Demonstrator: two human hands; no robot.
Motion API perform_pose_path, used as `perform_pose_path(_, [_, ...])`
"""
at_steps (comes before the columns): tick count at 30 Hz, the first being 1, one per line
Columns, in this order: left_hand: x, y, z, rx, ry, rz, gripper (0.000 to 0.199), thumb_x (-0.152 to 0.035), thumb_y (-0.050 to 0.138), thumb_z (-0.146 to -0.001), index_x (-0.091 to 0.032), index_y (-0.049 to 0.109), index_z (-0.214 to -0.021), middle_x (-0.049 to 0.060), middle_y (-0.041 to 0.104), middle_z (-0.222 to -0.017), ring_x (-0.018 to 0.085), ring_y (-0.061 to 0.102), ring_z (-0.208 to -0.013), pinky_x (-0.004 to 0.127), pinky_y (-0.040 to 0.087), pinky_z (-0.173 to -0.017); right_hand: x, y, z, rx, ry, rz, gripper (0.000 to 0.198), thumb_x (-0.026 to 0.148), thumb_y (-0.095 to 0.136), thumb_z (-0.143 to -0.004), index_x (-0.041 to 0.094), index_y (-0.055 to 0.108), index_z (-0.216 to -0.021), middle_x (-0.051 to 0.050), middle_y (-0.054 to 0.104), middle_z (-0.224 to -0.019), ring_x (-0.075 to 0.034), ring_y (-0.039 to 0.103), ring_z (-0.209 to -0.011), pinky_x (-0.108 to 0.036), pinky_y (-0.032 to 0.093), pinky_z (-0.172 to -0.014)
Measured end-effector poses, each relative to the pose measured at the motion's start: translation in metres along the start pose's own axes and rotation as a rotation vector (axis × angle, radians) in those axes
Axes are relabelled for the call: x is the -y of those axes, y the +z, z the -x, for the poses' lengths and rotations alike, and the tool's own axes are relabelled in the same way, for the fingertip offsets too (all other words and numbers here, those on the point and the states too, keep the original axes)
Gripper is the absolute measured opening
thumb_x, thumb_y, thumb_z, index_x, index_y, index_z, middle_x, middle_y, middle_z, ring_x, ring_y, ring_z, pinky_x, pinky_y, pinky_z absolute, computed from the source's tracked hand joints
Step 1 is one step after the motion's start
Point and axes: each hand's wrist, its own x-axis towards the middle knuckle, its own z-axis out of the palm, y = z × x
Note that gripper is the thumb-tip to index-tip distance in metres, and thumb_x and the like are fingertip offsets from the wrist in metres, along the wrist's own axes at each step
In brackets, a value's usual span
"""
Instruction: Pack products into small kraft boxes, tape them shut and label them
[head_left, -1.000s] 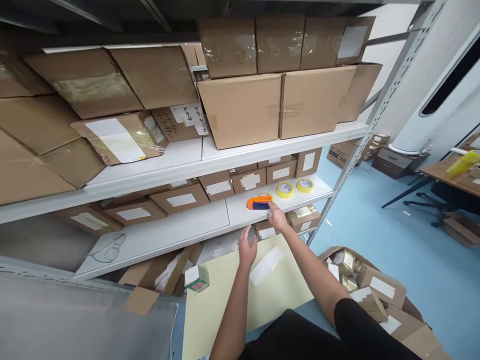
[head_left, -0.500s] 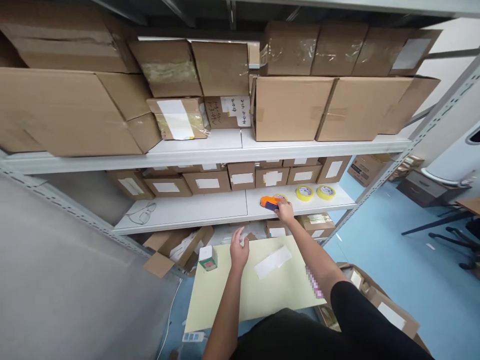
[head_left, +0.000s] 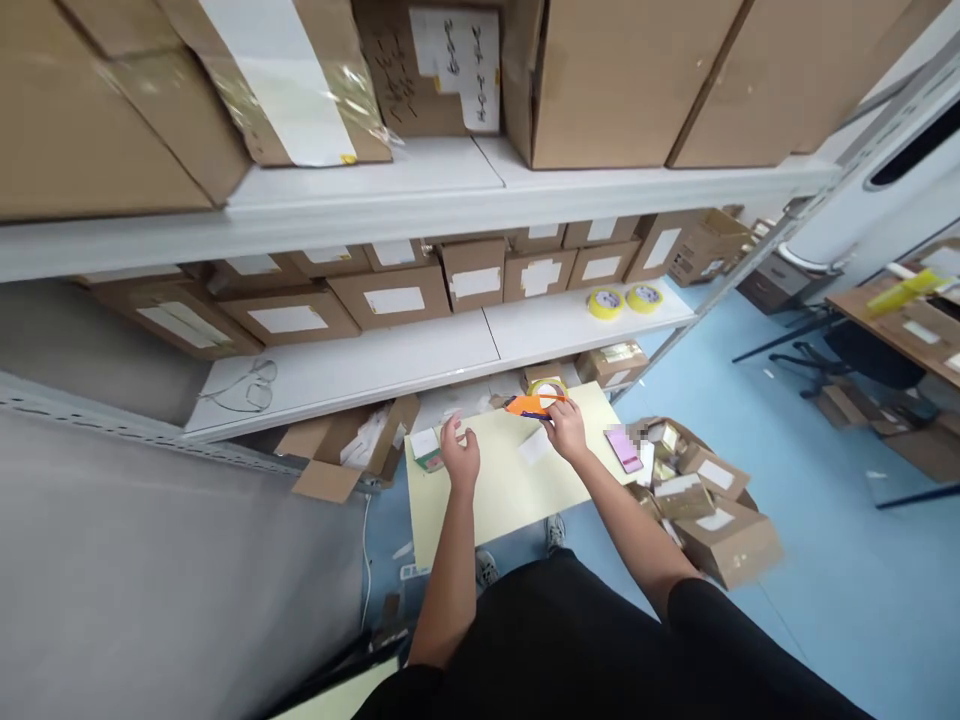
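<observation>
My right hand [head_left: 568, 435] grips an orange and dark-blue tape dispenser [head_left: 528, 405] that carries a yellow roll of tape. It is held above the far side of a pale yellow tabletop [head_left: 499, 495]. Fingers apart, my left hand [head_left: 460, 458] hovers over the left part of the tabletop and holds nothing. Beside it is a small white and green box [head_left: 425, 447], partly covered by the hand in this view. A white paper strip [head_left: 535, 446] lies on the tabletop between my hands. To the right lies a pink phone [head_left: 624, 449].
Two yellow tape rolls [head_left: 605, 303] sit on the white shelf [head_left: 390, 362], with a coiled wire [head_left: 259, 388] at its left. Labelled cardboard boxes [head_left: 474, 278] line the back. An open carton [head_left: 334, 470] stands left of the tabletop; more cartons [head_left: 724, 535] are on the right.
My right hand has lifted the tape dispenser off the shelf and brought it back over the tabletop. My left hand stays open, now nearer the small box. The view has tilted down.
</observation>
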Motion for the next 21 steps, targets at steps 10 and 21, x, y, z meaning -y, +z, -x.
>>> perform_pose_path(10, [0.009,0.002,0.042,0.086,-0.075,-0.028,0.043,-0.019,0.054,-0.093,-0.024,0.065,-0.135,0.013,0.065,-0.134,0.024,0.065,-0.12,0.036,0.06,-0.093,-0.069,0.026,0.149,0.21,0.268,0.061,0.01,0.017,0.062,-0.09,0.02,0.07,-0.096,-0.011,0.071,-0.097,-0.029,0.064,-0.102,-0.043,0.042,-0.109])
perform_pose_path(21, [-0.003,0.031,0.118,0.2,-0.145,-0.145,0.038,-0.021,0.055,-0.094,-0.024,0.066,-0.131,0.011,0.064,-0.137,0.023,0.064,-0.123,0.035,0.059,-0.091,-0.167,0.058,0.188,0.371,0.584,-0.078,0.008,0.016,0.062,-0.078,0.016,0.068,-0.084,-0.013,0.075,-0.091,-0.031,0.068,-0.102,-0.049,0.044,-0.105])
